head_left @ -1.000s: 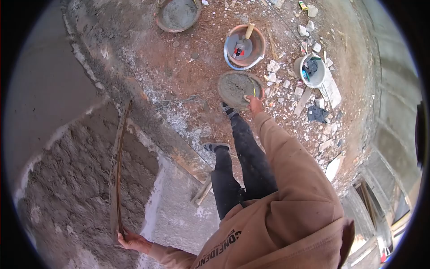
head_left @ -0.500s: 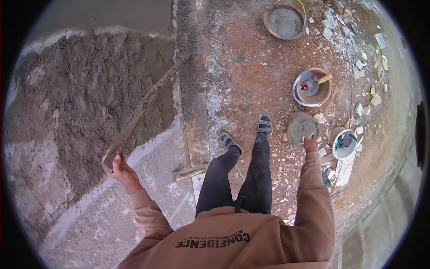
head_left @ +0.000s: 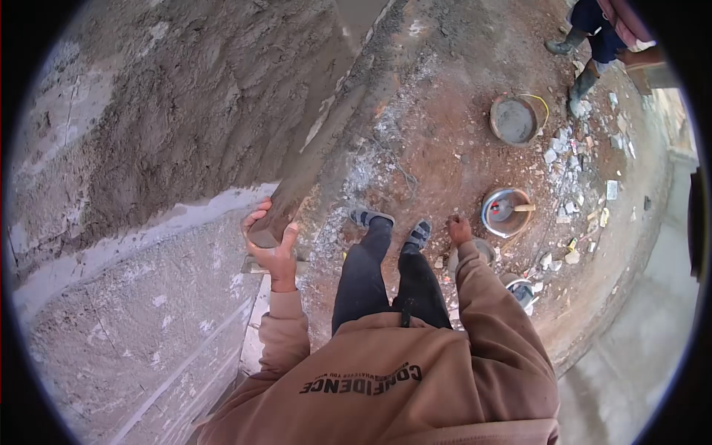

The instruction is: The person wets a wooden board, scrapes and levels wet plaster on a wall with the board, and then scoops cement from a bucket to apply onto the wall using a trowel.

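Observation:
My left hand (head_left: 276,251) is closed around the near end of a long, straight mortar-smeared board (head_left: 285,210). Fingers lie on one side of it and the thumb on the other. The board slants up and away along the edge of the wet mortar surface (head_left: 200,111), its far part blending into the grey. My right hand (head_left: 460,229) is over the ground in front of my feet, fingers loosely bent, with nothing visible in them. Just behind it, a mortar bucket (head_left: 483,251) is partly covered by my sleeve.
A bucket with a wooden-handled tool (head_left: 524,208) stands on the reddish ground, and a mortar bucket with a yellow handle (head_left: 514,121) farther off. A white bucket (head_left: 521,291) is by my right sleeve. Rubble (head_left: 567,170) lies right. Another person in boots (head_left: 582,93) is at top right.
My view has turned, and the board now lies closer to my body. My right hand has let go of the mortar bucket and moved left. Another person has come into view.

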`<state>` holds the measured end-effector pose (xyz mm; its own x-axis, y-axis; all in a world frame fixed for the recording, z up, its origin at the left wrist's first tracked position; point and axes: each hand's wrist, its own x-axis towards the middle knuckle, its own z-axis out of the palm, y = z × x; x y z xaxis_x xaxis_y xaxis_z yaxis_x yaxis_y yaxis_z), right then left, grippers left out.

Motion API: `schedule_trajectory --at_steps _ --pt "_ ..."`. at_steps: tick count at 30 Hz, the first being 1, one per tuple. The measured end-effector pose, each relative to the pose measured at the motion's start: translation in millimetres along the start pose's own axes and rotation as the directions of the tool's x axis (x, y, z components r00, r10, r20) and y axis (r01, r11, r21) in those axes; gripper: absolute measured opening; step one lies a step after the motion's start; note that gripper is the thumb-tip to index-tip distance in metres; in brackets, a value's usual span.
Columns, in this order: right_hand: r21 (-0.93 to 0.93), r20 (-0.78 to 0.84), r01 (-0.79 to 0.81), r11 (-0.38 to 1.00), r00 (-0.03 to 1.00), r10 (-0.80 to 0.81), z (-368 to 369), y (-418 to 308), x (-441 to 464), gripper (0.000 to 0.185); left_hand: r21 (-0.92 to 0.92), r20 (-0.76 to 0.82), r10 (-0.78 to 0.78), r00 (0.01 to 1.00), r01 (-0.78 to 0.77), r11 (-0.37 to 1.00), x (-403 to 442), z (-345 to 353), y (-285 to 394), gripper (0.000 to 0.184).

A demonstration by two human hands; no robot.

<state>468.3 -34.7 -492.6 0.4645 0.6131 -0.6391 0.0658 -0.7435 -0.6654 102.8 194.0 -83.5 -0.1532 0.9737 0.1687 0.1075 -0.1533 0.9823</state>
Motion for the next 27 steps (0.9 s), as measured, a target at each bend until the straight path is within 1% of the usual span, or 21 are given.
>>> schedule_trajectory --at_steps 1,4,6,8,10,11,12,13,14,15,16,18,19,20,21,22,24,26,27 --pt "0.211 0.059 -0.045 0.976 0.998 0.033 15.0 -12.9 11.1 0.023 -0.013 -0.011 -0.002 1.0 0.002 1.0 4.9 -6.8 -2.2 0.057" --pt "0.132 0.206 -0.036 0.991 0.979 0.008 46.4 -73.6 23.6 0.017 -0.032 -0.052 -0.023 0.998 0.022 0.999 15.9 -31.6 -7.0 0.057" --pt "0.056 0.228 -0.039 0.998 0.973 0.025 79.2 -117.1 33.7 0.018 -0.057 -0.088 -0.035 0.995 0.03 0.998 29.7 -46.7 -13.4 0.057" --pt "0.008 0.295 0.018 1.0 0.955 -0.019 108.3 -163.9 41.8 0.01 -0.074 -0.136 -0.064 0.989 0.054 0.996 39.5 -61.1 -13.4 0.058" --pt "0.213 0.392 -0.139 0.967 0.919 0.046 138.6 -209.1 46.0 0.006 -0.112 -0.198 -0.116 0.973 0.095 0.989 48.2 -77.5 -17.1 0.06" --pt "0.311 0.428 -0.195 0.93 0.902 0.046 159.9 -211.6 62.2 0.006 -0.14 -0.211 -0.144 0.967 0.116 0.983 54.3 -83.0 -18.7 0.061" --pt "0.406 0.455 -0.258 0.877 0.889 0.051 179.7 -199.4 79.6 0.008 -0.151 -0.197 -0.158 0.968 0.129 0.98 59.4 -88.0 -17.2 0.062" --pt "0.309 0.431 -0.116 0.944 0.902 -0.03 196.2 -182.4 93.6 0.008 -0.146 -0.209 -0.18 0.961 0.151 0.978 63.0 -91.7 -16.2 0.061" --pt "0.123 0.369 0.163 0.979 0.908 -0.198 218.6 -162.4 108.8 0.009 -0.144 -0.215 -0.199 0.956 0.17 0.975 66.7 -93.4 -13.8 0.06" --pt "-0.121 0.258 0.49 0.863 0.855 -0.45 251.4 -133.1 139.0 0.011 -0.148 -0.219 -0.213 0.952 0.183 0.972 71.8 -92.5 -11.2 0.059" --pt "-0.272 0.118 0.654 0.706 0.751 -0.65 289.9 -94.1 179.9 0.012 -0.137 -0.189 -0.235 0.953 0.212 0.968 77.1 -90.9 -8.3 0.059" --pt "-0.37 0.178 0.614 0.697 0.783 -0.596 253.1 -164.8 142.9 0.017 -0.105 -0.177 -0.25 0.952 0.234 0.966 83.1 -83.9 3.9 0.058" --pt "-0.332 0.337 0.62 0.711 0.782 -0.524 229.5 -210.9 132.4 0.02 -0.092 -0.17 -0.223 0.96 0.21 0.973 87.5 -72.8 6.0 0.056" --pt "-0.461 0.416 0.604 0.651 0.794 -0.443 211.5 -248.4 127.7 0.017 -0.071 -0.158 -0.199 0.967 0.19 0.979 90.0 -64.1 6.8 0.055" --pt "-0.577 0.476 0.568 0.587 0.818 -0.324 197.6 -264.4 111.9 0.014 -0.034 -0.136 -0.195 0.971 0.192 0.981 90.2 -59.3 14.1 0.053" --pt "-0.565 0.41 0.498 0.658 0.861 -0.3 191.8 -268.9 108.4 0.02 -0.034 -0.153 -0.203 0.967 0.201 0.979 93.6 -45.6 21.7 0.053" --pt "-0.527 0.255 0.358 0.771 0.932 -0.259 175.5 -267.5 147.8 0.034 -0.021 -0.116 -0.148 0.982 0.146 0.989 103.7 -19.4 27.2 0.052" --pt "-0.57 0.311 0.389 0.723 0.917 -0.249 134.6 -262.4 180.3 0.024 -0.02 -0.094 -0.114 0.989 0.113 0.993 110.9 5.1 37.6 0.05" --pt "-0.586 0.349 0.415 0.695 0.904 -0.246 112.0 -274.3 188.6 0.02 -0.003 -0.082 -0.115 0.99 0.115 0.993 118.4 17.7 43.0 0.051"
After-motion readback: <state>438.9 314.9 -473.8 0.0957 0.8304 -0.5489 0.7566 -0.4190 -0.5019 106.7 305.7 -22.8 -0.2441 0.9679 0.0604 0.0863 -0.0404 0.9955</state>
